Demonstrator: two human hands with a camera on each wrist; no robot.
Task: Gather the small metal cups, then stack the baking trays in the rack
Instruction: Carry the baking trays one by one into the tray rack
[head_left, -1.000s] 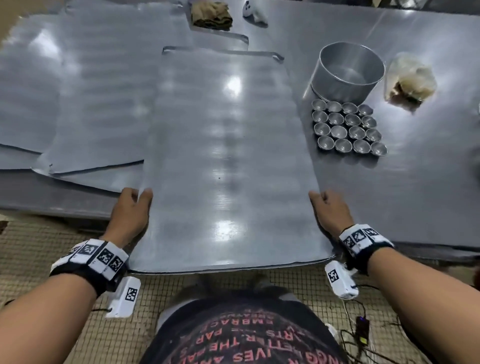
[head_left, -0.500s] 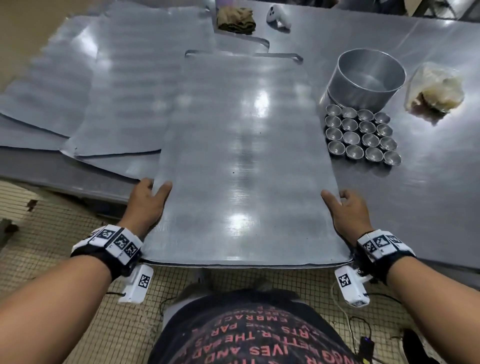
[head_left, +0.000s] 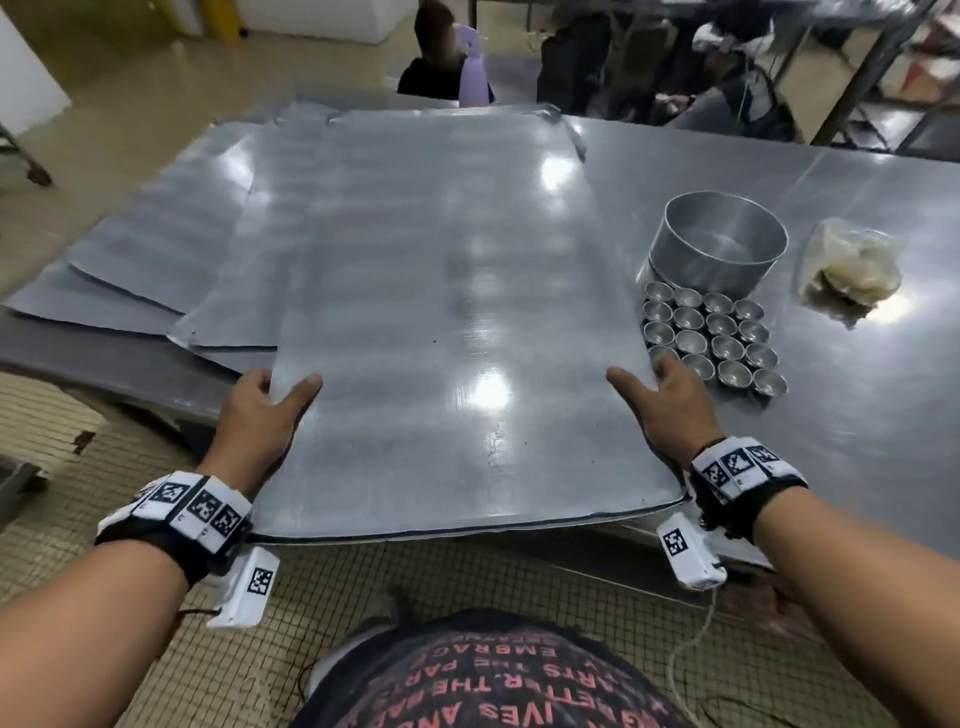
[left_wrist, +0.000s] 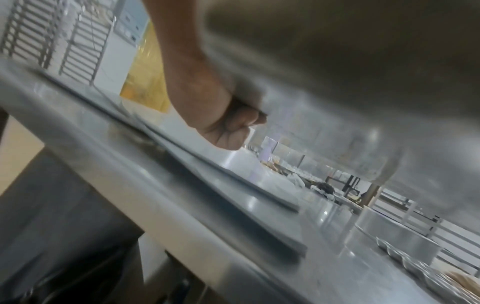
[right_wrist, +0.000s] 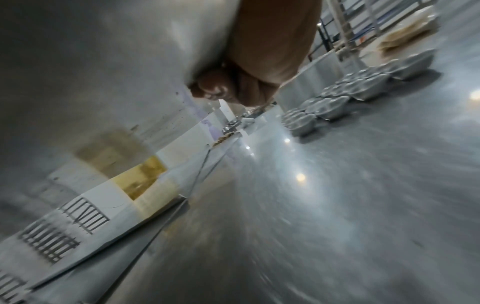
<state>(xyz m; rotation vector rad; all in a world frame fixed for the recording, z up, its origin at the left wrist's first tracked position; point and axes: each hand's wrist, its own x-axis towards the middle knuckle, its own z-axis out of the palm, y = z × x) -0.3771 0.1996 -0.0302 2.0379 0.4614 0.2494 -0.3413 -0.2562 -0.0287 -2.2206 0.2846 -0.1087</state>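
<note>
Tray (head_left: 441, 322) gripped at both side edges, left hand (head_left: 260, 415) and right hand (head_left: 670, 410) thumbs on top, fingers curled beneath, raised off table (head_left: 857, 415), cups (head_left: 717, 332) clustered beside pan (head_left: 717, 249)

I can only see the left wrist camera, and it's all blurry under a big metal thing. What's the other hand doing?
Observer: The right hand grips the right edge of the same baking tray, thumb on top.
Operator: How many little cups are there?
Observer: Sixteen small metal cups, in a four-by-four block just right of the tray.
Operator: Where's my left thumb?
Observer: The left hand has its thumb lying on top of the tray's left edge.
</note>
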